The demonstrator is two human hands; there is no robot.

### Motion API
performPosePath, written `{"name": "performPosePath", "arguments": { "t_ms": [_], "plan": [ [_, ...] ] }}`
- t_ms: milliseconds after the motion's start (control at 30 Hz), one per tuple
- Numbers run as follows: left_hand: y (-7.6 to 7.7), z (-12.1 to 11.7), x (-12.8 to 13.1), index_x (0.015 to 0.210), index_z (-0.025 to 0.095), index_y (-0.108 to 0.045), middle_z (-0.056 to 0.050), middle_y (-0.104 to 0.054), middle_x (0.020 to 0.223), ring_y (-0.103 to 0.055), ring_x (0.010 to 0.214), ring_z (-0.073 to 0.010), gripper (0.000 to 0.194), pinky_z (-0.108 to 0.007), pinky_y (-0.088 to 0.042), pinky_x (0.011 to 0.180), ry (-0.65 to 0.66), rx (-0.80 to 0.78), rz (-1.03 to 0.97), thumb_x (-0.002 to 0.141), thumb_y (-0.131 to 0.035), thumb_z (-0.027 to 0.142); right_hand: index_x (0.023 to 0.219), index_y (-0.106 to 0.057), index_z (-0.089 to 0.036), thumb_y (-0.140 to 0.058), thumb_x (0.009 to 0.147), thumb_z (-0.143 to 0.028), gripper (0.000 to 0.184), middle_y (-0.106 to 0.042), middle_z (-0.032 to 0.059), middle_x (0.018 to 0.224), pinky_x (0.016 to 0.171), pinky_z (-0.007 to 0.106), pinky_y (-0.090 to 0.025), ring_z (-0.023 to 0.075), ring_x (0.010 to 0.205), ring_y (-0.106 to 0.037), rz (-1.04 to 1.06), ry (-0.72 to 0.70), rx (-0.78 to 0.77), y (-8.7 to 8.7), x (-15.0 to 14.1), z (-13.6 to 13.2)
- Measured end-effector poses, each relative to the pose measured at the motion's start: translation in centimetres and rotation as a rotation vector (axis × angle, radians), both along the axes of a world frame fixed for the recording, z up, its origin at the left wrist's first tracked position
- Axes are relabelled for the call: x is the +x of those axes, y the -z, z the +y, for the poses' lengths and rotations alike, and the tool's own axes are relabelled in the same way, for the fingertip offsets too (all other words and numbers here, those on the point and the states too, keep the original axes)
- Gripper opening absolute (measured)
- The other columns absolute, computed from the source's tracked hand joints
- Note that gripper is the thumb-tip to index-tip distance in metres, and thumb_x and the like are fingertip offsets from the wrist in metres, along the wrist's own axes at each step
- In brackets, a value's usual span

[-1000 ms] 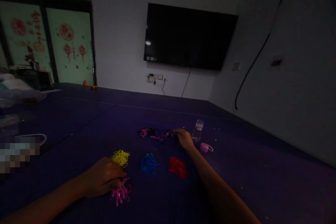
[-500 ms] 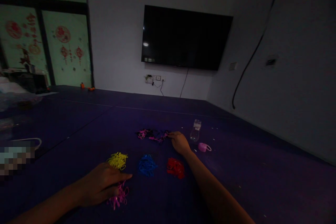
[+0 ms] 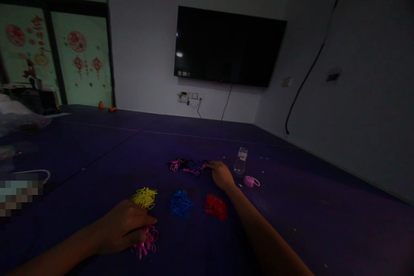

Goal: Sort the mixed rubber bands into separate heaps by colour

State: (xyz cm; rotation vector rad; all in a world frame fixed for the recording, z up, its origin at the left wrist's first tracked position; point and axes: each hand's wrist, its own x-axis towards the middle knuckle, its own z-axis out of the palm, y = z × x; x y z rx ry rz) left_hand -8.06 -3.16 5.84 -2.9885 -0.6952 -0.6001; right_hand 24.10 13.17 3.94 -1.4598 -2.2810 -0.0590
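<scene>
My left hand (image 3: 124,226) rests over a pile of pink rubber bands (image 3: 148,241), with index finger and thumb apart; its other fingers are partly hidden. Just beyond it lies a heap of yellow rubber bands (image 3: 144,198). Blue rubber bands (image 3: 181,203) and red rubber bands (image 3: 216,207) form two more piles to the right. Farther away, my right hand (image 3: 222,175) touches the right end of a mixed black and pink heap of rubber bands (image 3: 194,170). Its fingertips are drawn together there, and whatever they pinch is too small and dark to make out.
Beside my right hand are a clear plastic bottle (image 3: 240,161) and its pink looped cap (image 3: 251,181). Small white scraps dot the purple surface (image 3: 307,215). Plastic bags (image 3: 19,121) lie at the left, and a television (image 3: 229,45) hangs on the wall.
My right hand has shifted slightly left against the mixed heap. My left index finger stretched out over the pink bands and has drawn back a little. The view has turned slightly.
</scene>
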Motion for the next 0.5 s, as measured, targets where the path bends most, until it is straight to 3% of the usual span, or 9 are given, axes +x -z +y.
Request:
{"name": "performPosePath", "arguments": {
  "t_ms": [133, 333, 500],
  "plan": [
    [0.20, 0.08, -0.24, 0.110, 0.018, -0.057, -0.004, -0.066, 0.074, -0.061, 0.061, -0.0157, 0.053, -0.025, -0.039, 0.055, -0.015, 0.007, 0.000, 0.097, -0.015, 0.048, 0.108, -0.065, -0.022, -0.040, 0.076, -0.007, 0.043, -0.057, 0.0031, 0.123, 0.098, 0.031, -0.031, 0.0187, 0.115, -0.046, -0.050, -0.029, -0.039, 0.00, -0.21, -0.07],
    [0.52, 0.24, -0.49, 0.111, 0.019, -0.056, -0.004, -0.067, 0.078, -0.063, 0.066, -0.0164, 0.052, -0.025, -0.041, 0.058, -0.023, 0.006, -0.020, 0.096, -0.016, 0.049, 0.088, -0.070, -0.015, -0.038, 0.078, -0.008, 0.034, -0.066, 0.0086, 0.106, 0.094, 0.027, -0.035, 0.0185, 0.105, -0.053, -0.052, 0.031, -0.005, -0.39, 0.15, -0.07],
    [0.53, 0.42, -0.61, 0.111, 0.019, -0.057, -0.004, -0.067, 0.078, -0.063, 0.066, -0.0164, 0.051, -0.025, -0.042, 0.058, -0.033, 0.002, -0.013, 0.097, -0.017, 0.047, 0.103, -0.067, -0.019, -0.039, 0.077, -0.007, 0.040, -0.062, 0.0051, 0.114, 0.094, 0.026, -0.035, 0.0171, 0.109, -0.051, -0.032, 0.015, -0.025, -0.23, 0.04, -0.10]
  ]
}}
